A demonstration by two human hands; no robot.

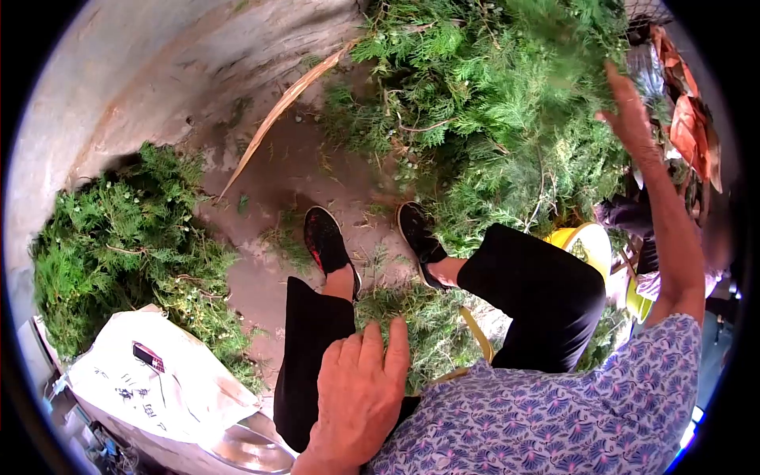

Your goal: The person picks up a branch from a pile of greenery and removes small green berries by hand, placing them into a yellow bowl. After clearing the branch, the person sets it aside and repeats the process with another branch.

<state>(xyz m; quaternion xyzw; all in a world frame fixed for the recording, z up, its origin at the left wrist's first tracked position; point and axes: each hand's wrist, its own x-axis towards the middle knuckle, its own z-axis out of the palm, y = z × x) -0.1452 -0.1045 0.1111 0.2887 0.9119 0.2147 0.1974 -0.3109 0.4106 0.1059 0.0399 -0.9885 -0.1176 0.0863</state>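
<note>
Right hand (629, 115) stretched out at the right side of the large green heap (475, 127), fingers extended and thumb apart, no grip seen. Foliage beside it is blurred, so contact is uncertain. Left hand (364, 388) above the left thigh, fingers straight, apparently holding nothing.

Heap lies along the far right part of the floor (332, 170); smaller green pile (119, 245) at the floor's left edge, by the wall (158, 79).

Hazards, as judged: branches look interlocked, so a pull on one could drag others loose. Heap's near side reaches close to the yellow bucket (599, 245); a snagged stem could knock it. Loose sprigs lie near both shoes (326, 241); underfoot they could slide. At the floor's near left, a small dark packet (148, 356) lies unsecured on the white sack (178, 388); a tug on the sack could shift it.
</note>
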